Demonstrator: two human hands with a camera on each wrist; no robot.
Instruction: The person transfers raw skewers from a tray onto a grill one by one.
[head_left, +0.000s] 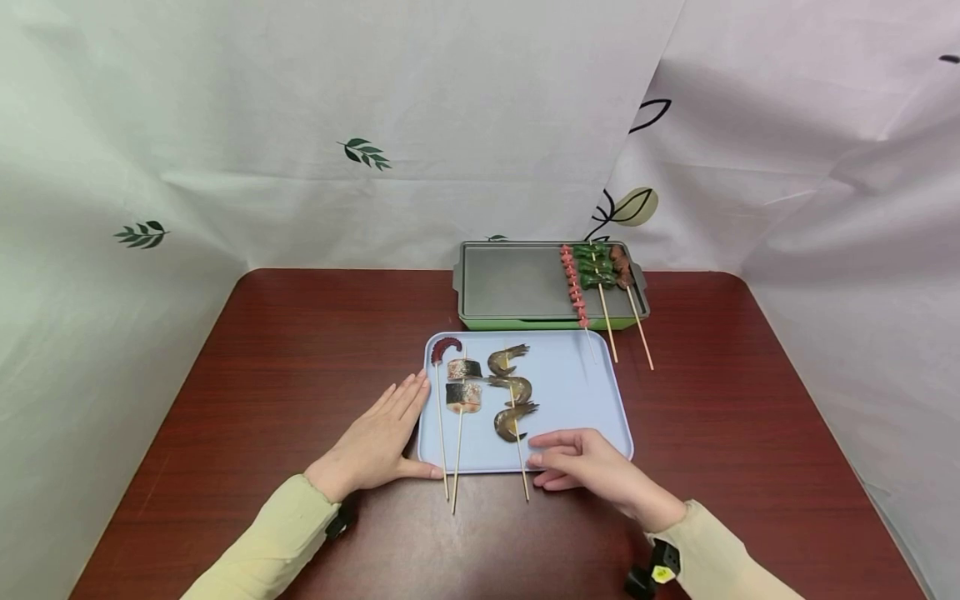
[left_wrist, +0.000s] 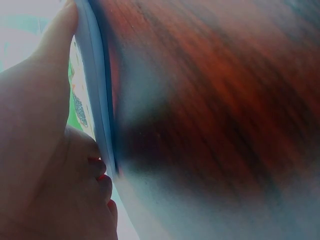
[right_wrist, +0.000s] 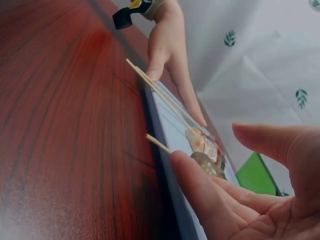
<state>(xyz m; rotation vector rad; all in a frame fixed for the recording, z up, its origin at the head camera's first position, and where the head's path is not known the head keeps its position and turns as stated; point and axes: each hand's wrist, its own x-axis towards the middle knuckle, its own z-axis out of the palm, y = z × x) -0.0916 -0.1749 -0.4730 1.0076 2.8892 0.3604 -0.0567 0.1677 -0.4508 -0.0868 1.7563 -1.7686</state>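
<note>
A pale blue tray lies on the table with three skewers on it. They are a skewer of three shrimp, one with two chunks of fish and one with a dark red octopus tentacle. My left hand rests along the tray's left edge, fingers straight and thumb at the front corner by the sticks. At the tray's front edge, my right hand hovers just right of the shrimp skewer's stick. Its thumb stands apart from the fingers, and nothing is held.
Behind the tray stands a green grill with a grey plate. Across its right side lie a skewer of pink pieces, a green pepper skewer and a brown meat skewer, their sticks overhanging the front. Patterned cloth surrounds the brown table.
</note>
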